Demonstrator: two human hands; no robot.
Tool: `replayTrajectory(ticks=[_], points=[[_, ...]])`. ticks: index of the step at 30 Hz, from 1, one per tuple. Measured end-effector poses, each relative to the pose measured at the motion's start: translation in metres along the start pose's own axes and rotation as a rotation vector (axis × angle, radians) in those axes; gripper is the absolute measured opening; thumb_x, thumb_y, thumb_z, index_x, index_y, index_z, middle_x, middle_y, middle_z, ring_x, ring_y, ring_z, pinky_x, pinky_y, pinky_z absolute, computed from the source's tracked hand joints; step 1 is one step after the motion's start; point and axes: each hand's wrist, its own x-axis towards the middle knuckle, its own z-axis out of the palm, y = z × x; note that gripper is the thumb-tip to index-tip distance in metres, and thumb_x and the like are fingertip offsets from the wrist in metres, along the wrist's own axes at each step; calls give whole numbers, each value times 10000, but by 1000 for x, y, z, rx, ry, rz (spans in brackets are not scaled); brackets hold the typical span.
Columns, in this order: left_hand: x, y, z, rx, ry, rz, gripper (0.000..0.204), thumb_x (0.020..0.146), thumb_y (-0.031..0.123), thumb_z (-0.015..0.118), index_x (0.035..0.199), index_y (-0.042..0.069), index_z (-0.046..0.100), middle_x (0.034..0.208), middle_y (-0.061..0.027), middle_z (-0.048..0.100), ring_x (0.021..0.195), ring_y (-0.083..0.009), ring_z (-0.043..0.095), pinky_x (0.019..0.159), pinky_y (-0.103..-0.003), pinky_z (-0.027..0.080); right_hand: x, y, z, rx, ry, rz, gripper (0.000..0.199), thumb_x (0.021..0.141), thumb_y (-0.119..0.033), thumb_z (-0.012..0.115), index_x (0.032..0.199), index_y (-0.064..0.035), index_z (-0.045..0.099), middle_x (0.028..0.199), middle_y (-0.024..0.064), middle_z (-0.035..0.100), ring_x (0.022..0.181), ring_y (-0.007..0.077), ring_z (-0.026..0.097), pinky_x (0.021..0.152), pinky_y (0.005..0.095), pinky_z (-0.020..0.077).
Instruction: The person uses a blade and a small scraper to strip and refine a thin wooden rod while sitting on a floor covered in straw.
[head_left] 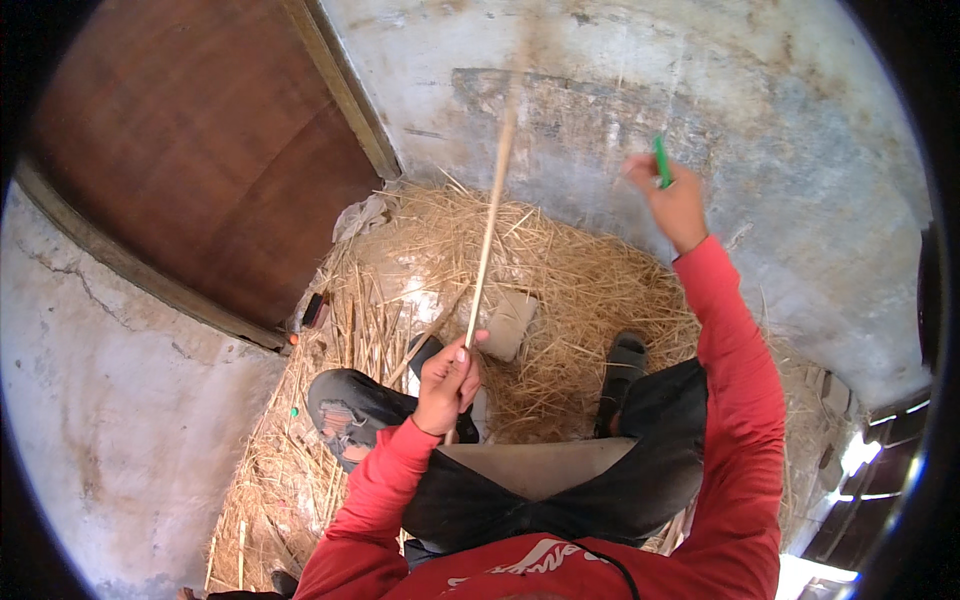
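A long pale wooden stick [487, 245] slants up and away from my left hand [448, 388], whose fingers are closed around its lower part. The stick's far end is smeared by motion in front of the wall. Out to the right, my raised right hand [672, 200] grips a narrow green object [662, 162] that pokes up past the fingers. Whether it is a tool's handle cannot be made out, and the hand is slightly blurred. The right hand is well apart from the stick.
Straw and split shavings [570, 270] cover the floor around my feet. A flat pale block [508, 325] lies between my sandals. Ahead stands a stained wall [790, 150], with a brown door [210, 150] at the left. A dark red item [316, 311] lies near the door frame.
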Motion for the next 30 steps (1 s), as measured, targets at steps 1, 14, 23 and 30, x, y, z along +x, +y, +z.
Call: replayTrajectory(ticks=[1, 14, 23, 30], points=[[3, -4, 8, 56, 54, 93, 440, 1069, 269, 420, 1418, 1, 434, 612, 26, 375, 432, -60, 313, 399, -211, 283, -12, -10, 11, 9, -135, -37, 274, 897, -310, 706, 1034, -76, 740, 888, 65, 729, 768, 154, 650, 725, 330, 517], [12, 7, 43, 801, 222, 271, 314, 912, 89, 691, 1183, -56, 625, 872, -110, 700, 787, -158, 665, 700, -280, 522, -110, -77, 99, 198, -650, -167, 277, 850, -276, 711, 917, -11, 672, 675, 201, 605, 584, 359, 594, 579, 417, 471], [-5, 145, 19, 1813, 417, 826, 337, 856, 119, 698, 1186, 59, 662, 1177, -139, 628, 1090, -307, 601, 955, -418, 461, -93, -58, 74, -76, -582, -384, 329, 710, -27, 634, 1017, -111, 717, 846, 143, 686, 763, 378, 655, 687, 474, 519], [-37, 106, -20, 1321, -75, 215, 298, 953, 121, 615, 1222, -2, 654, 710, -93, 665, 551, -235, 621, 556, -326, 510, -62, -59, 55, -162, -593, -609, 420, 657, 20, 646, 1044, -125, 713, 973, 85, 712, 863, 327, 672, 743, 409, 548]])
